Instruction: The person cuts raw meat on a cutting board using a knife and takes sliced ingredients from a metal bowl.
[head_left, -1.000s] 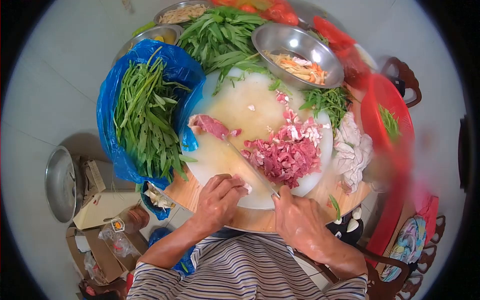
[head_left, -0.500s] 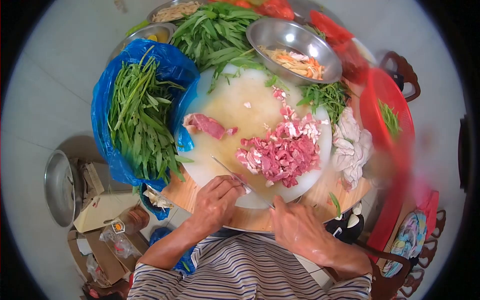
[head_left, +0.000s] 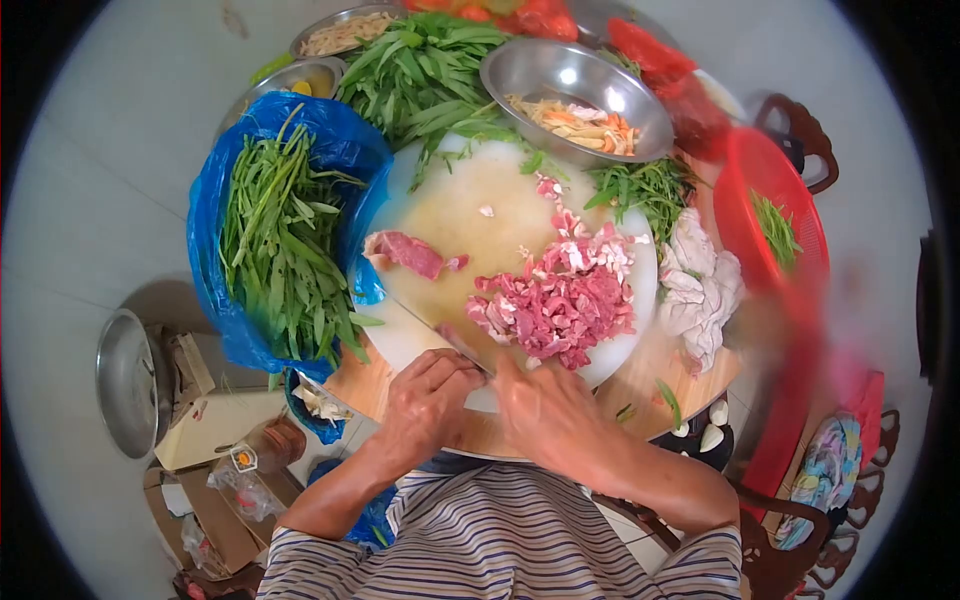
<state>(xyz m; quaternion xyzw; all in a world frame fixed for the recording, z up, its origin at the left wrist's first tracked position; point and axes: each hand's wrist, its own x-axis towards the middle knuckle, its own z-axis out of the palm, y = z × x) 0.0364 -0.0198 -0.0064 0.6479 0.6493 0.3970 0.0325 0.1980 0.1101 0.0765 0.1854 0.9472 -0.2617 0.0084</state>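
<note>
My right hand (head_left: 545,405) is closed round the handle of a knife (head_left: 440,335), whose blade points up and left over the round white cutting board (head_left: 480,165). Close beside it, my left hand (head_left: 428,400) has its fingers curled on a small piece of meat at the board's near edge, mostly hidden. A heap of cut red meat (head_left: 570,310) lies right of the blade, with paler fatty bits along its top. Farther left on the board rests a larger uncut piece of meat (head_left: 405,252).
Leafy greens fill a blue bag (head_left: 205,230) at the left. Behind the board are more greens (head_left: 420,75) and a metal bowl (head_left: 640,100) of shredded food. A crumpled cloth (head_left: 700,290) and a red basket (head_left: 735,200) stand at the right.
My right hand has moved left, close to my left hand, and the knife has shifted left with it, away from the cut heap. My left hand stays nearly in place.
</note>
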